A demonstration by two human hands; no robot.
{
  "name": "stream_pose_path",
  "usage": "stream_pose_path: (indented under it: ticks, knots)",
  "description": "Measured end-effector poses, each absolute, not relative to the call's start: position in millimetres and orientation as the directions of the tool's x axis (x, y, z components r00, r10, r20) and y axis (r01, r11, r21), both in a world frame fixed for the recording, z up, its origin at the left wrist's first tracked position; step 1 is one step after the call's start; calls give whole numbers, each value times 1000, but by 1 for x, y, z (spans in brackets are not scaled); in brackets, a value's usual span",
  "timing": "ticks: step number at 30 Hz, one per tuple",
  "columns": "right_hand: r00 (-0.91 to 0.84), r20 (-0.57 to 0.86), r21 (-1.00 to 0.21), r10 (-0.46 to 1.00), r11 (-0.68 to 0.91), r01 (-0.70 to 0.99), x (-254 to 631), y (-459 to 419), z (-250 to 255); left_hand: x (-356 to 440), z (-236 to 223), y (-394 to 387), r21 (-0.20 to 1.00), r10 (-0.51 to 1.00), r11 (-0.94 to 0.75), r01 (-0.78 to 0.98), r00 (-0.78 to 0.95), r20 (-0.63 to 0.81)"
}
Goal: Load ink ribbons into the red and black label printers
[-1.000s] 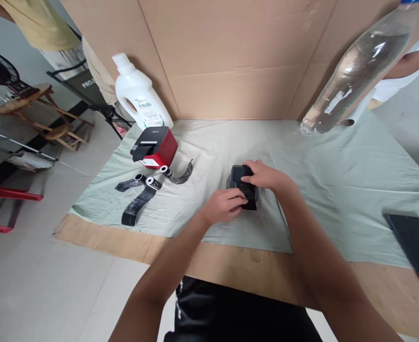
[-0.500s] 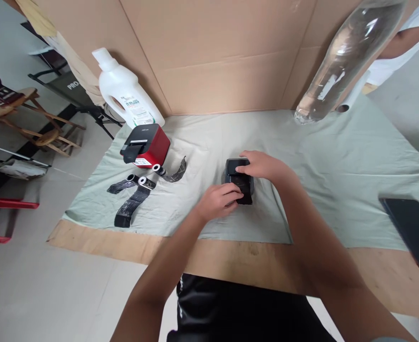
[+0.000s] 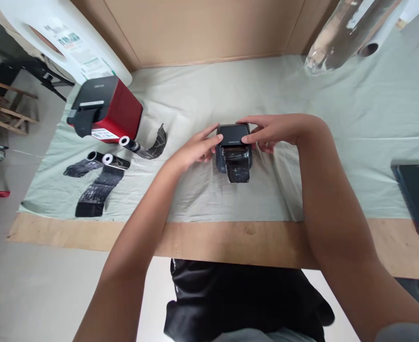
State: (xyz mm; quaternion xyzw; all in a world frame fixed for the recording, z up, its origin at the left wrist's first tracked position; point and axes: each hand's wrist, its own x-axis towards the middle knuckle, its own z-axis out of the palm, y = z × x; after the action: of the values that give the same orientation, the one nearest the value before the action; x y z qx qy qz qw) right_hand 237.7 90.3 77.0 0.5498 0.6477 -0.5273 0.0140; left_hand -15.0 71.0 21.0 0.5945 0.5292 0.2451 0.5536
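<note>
Dark strips [image 3: 100,187] trailing from rolls [image 3: 116,162] in front of the red printer [image 3: 127,108], a small black device [image 3: 233,137] on cloth [image 3: 198,204] to that printer's right, left hand [image 3: 194,149] and right hand [image 3: 279,129] clasping its top from opposite sides, a white jug [image 3: 69,35] close behind the printer.
</note>
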Motion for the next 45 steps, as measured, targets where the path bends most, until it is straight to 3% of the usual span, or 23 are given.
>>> stream_pose_path:
  ticks: [3,8,14,19,27,33,39,45]
  knots:
    - [-450,-571,-737,686,-188,649,249,92,59,-21,37,81,881,786,241,408,451,-424]
    - [-444,-540,-777,715,-222,589,254,92,44,-23,43,82,874,785,219,434,454,-422]
    - [-457,-592,-773,664,-308,555,250,89,42,-21,41,82,858,780,233,457,440,-446]
    - [-373,-661,-700,651,-357,618,249,86,47,-20,39,82,856,778,239,458,437,-451]
    - [-500,-530,-827,685,-287,483,248,83,44,-18,33,77,891,806,233,390,435,-402]
    - [-489,-536,-800,688,-229,555,246,84,45,-21,33,72,898,835,222,379,401,-376]
    - [-379,-516,-722,768,-152,675,232,76,56,-22,31,71,912,828,237,334,422,-369]
    - [-125,-300,-325,946,22,946,176,47,96,-29,26,68,960,804,143,240,537,-254]
